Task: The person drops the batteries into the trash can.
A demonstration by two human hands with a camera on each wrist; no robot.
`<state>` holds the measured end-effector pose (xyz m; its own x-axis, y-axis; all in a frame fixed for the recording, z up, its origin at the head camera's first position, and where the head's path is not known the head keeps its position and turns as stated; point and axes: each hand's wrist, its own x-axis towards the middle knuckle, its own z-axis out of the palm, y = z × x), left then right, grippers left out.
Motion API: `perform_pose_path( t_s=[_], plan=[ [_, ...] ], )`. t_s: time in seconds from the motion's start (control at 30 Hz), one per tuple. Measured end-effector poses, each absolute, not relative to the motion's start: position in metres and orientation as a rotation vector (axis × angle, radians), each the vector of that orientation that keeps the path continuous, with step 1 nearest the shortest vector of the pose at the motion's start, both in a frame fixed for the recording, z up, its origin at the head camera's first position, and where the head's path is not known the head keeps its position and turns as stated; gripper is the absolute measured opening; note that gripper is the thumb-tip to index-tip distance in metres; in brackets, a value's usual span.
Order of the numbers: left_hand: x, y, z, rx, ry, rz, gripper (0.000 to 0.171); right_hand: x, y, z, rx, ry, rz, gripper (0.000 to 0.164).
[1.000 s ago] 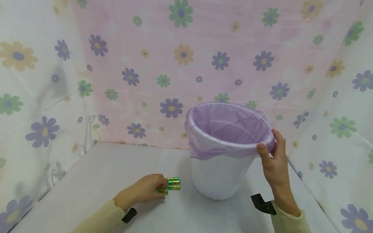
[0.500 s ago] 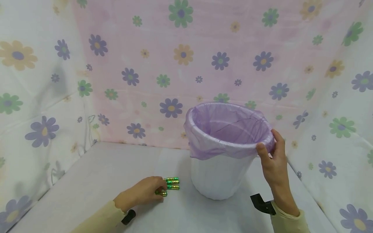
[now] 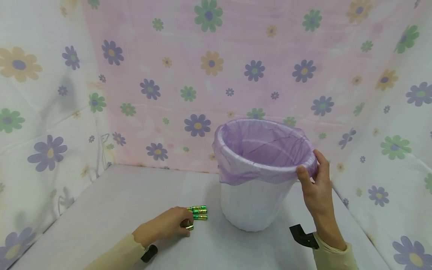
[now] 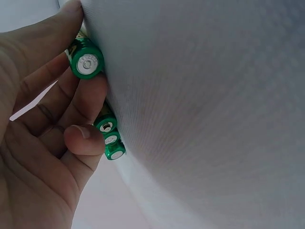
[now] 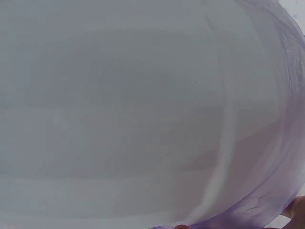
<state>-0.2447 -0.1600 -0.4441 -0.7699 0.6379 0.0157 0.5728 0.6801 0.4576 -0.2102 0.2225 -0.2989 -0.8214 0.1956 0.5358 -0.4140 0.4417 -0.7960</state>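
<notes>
My left hand [image 3: 168, 225] is low over the table, left of the bin. Its thumb and fingers pinch a green and gold battery [image 4: 87, 62], whose flat end faces the left wrist camera. In the head view only the tip of this battery [image 3: 190, 227] shows past the fingers. Three more such batteries [image 3: 200, 211] lie side by side just beyond, partly covered by the hand. A white waste bin [image 3: 253, 206] stands upright, lined with a purple bag [image 3: 243, 172] folded over its rim. Gripping that rim on the right side is my right hand [image 3: 317, 191], thumb in front.
A pale cloth covers the table [image 3: 135, 191]. Flower-print curtains [image 3: 175, 67] enclose it at the back and both sides. Bin wall [image 5: 124, 119] fills most of the right wrist view.
My left hand has shifted slightly toward me with the pinched battery, drawing it away from the other batteries. The right hand and the bin stay in place.
</notes>
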Motion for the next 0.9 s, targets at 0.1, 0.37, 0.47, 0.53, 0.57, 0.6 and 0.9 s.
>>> perform_pose_path(
  t_s=[0.1, 0.37, 0.47, 0.53, 0.57, 0.6, 0.9],
  plan=[
    [-0.245, -0.16, -0.444, 0.984, 2.742, 0.684, 0.018, -0.21, 0.223, -0.299, 0.185, -2.122, 1.405, 0.059],
    [-0.243, -0.158, -0.442, 0.984, 2.749, 0.679, 0.017, -0.21, 0.223, -0.299, 0.194, -2.126, 1.413, 0.06],
    [-0.243, -0.158, -0.44, 0.983, 2.752, 0.661, 0.016, -0.21, 0.222, -0.299, 0.198, -2.126, 1.413, 0.06],
    [-0.244, -0.159, -0.438, 0.982, 2.755, 0.653, 0.017, -0.21, 0.222, -0.3, 0.2, -2.126, 1.413, 0.06],
    [-0.244, -0.159, -0.437, 0.983, 2.756, 0.652, 0.017, -0.21, 0.222, -0.3, 0.201, -2.126, 1.412, 0.06],
    [-0.244, -0.159, -0.436, 0.986, 2.759, 0.647, 0.017, -0.21, 0.222, -0.3, 0.203, -2.126, 1.411, 0.06],
    [-0.245, -0.16, -0.417, 1.048, 2.851, 0.588, 0.016, -0.211, 0.224, -0.3, 0.205, -2.13, 1.399, 0.06]
  ],
)
